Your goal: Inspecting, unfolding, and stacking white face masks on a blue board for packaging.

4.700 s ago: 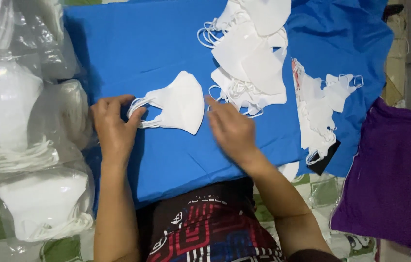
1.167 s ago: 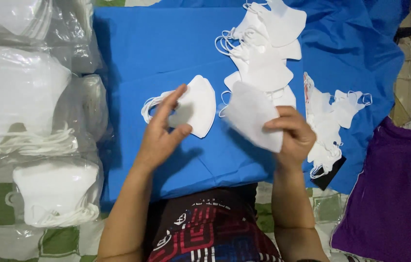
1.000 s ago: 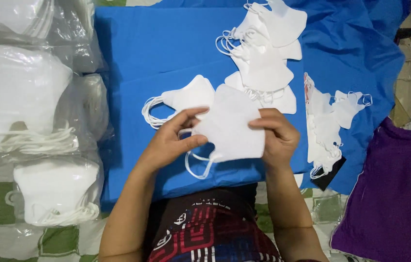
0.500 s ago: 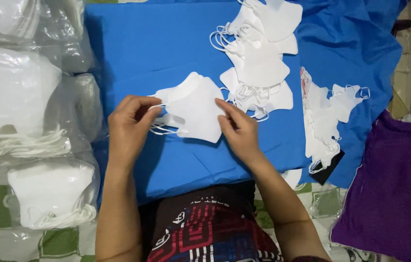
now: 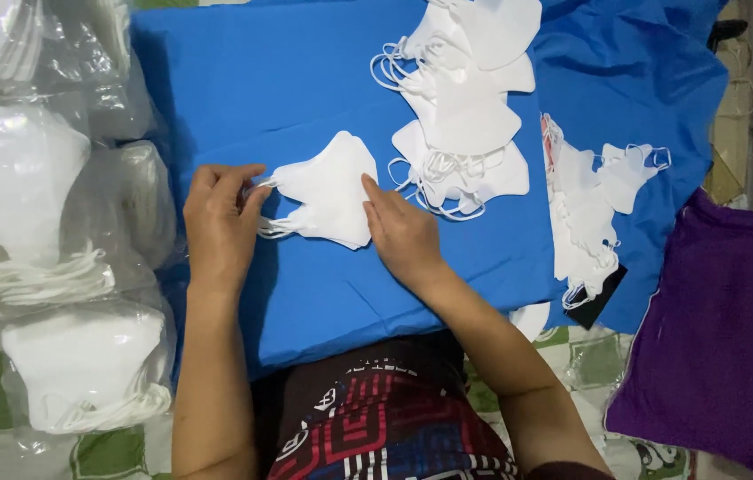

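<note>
A small stack of white folded face masks (image 5: 334, 187) lies on the blue cloth (image 5: 243, 80) in front of me. My left hand (image 5: 216, 227) rests at the stack's left side, fingers on the ear loops. My right hand (image 5: 401, 236) presses flat against the stack's right edge. Neither hand lifts a mask; both touch the stack on the cloth.
A loose pile of white masks (image 5: 461, 98) lies at the back right, and a second heap (image 5: 585, 209) further right. Clear plastic bags of packed masks (image 5: 34, 204) line the left side. A purple cloth (image 5: 723, 329) lies at the right.
My right hand carried a mask from the pile and laid it on the first mask. Both hands then settled at the stack's sides, squaring it.
</note>
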